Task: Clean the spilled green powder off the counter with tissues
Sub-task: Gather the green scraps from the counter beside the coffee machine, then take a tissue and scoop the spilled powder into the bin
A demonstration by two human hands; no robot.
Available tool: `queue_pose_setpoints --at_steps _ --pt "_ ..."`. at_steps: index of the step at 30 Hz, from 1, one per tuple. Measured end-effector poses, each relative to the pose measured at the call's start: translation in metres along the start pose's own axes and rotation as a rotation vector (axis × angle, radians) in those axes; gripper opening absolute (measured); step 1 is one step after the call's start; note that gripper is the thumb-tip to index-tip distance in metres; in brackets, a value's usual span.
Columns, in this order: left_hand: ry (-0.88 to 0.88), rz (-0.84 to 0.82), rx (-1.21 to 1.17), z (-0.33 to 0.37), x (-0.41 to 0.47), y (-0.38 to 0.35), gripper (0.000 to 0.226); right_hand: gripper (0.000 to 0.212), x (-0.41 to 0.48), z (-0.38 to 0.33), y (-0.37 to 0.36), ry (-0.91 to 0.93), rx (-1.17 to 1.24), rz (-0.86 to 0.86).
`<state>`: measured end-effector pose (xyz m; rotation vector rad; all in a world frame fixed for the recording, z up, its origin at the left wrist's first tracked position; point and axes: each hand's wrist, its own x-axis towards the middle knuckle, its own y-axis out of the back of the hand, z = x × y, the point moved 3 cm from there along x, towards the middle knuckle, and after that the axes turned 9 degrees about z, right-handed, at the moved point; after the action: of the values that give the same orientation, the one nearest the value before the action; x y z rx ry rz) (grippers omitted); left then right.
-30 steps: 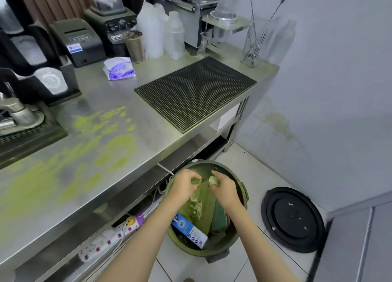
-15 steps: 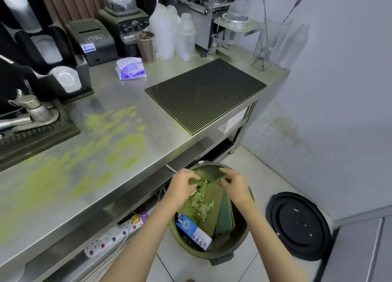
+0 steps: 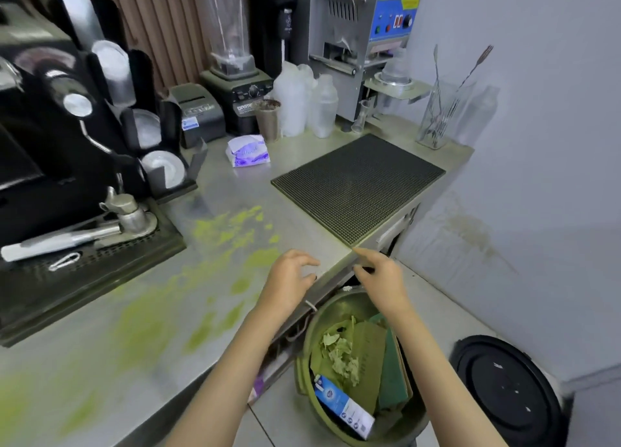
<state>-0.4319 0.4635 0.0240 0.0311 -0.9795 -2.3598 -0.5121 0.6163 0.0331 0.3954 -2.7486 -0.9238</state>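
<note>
Green powder (image 3: pixel 215 268) lies smeared in patches across the steel counter (image 3: pixel 302 211), from its middle to the near left. A purple-and-white tissue pack (image 3: pixel 248 151) sits at the back of the counter. My left hand (image 3: pixel 289 278) hovers over the counter's front edge, fingers loosely curled and holding nothing. My right hand (image 3: pixel 379 278) is just beyond that edge, above the bin, also holding nothing. Crumpled green-stained tissues (image 3: pixel 341 356) lie inside the green bin (image 3: pixel 304 352) on the floor below.
A black rubber mat (image 3: pixel 359 184) covers the counter's right part. A coffee machine and drip tray (image 3: pixel 90 245) stand at the left. Blender, bottles, a metal cup and a sealing machine line the back. The bin's black lid (image 3: pixel 507 389) lies on the floor at the right.
Both hands have risen from the bin to the counter's front edge. The tissue bits they held over the bin are now lying inside it. The view has tilted up toward the counter.
</note>
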Motion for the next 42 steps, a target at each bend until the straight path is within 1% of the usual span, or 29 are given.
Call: queue_pose_setpoints --at_steps 4,8,16,21,26,30,33,35,36,38,40,42 --pt "0.011 0.033 0.03 -0.024 0.025 0.042 0.026 0.037 0.013 -0.043 -0.026 0.045 0.028 0.032" --pt "0.011 0.087 0.064 -0.041 0.055 0.068 0.031 0.037 0.032 -0.072 -0.05 0.059 0.037 0.04" --pt "0.049 0.184 0.039 -0.066 0.134 0.083 0.038 0.037 0.115 -0.104 -0.096 0.159 0.029 0.007" --pt "0.173 0.239 0.053 -0.1 0.198 0.079 0.044 0.032 0.19 -0.116 -0.141 0.19 0.06 -0.013" --pt "0.281 0.326 0.069 -0.133 0.265 0.076 0.048 0.04 0.281 -0.141 -0.198 0.293 -0.008 -0.093" --pt "0.291 0.349 0.091 -0.153 0.308 0.071 0.053 0.044 0.346 -0.16 -0.243 0.373 -0.081 -0.144" --pt "0.302 0.337 0.091 -0.169 0.333 0.064 0.062 0.048 0.375 -0.167 -0.271 0.484 -0.223 -0.17" --pt "0.331 0.328 0.104 -0.181 0.347 0.06 0.065 0.051 0.387 -0.168 -0.283 0.536 -0.377 -0.162" --pt "0.338 0.325 0.111 -0.185 0.353 0.059 0.065 0.047 0.391 -0.167 -0.289 0.557 -0.459 -0.155" --pt "0.356 0.32 0.099 -0.192 0.362 0.055 0.065 0.03 0.393 -0.168 -0.295 0.597 -0.578 -0.156" --pt "0.384 0.321 0.082 -0.197 0.366 0.05 0.068 0.019 0.394 -0.171 -0.294 0.653 -0.611 -0.104" --pt "0.391 0.337 0.071 -0.202 0.368 0.048 0.073 0.015 0.4 -0.171 -0.29 0.688 -0.551 -0.024"
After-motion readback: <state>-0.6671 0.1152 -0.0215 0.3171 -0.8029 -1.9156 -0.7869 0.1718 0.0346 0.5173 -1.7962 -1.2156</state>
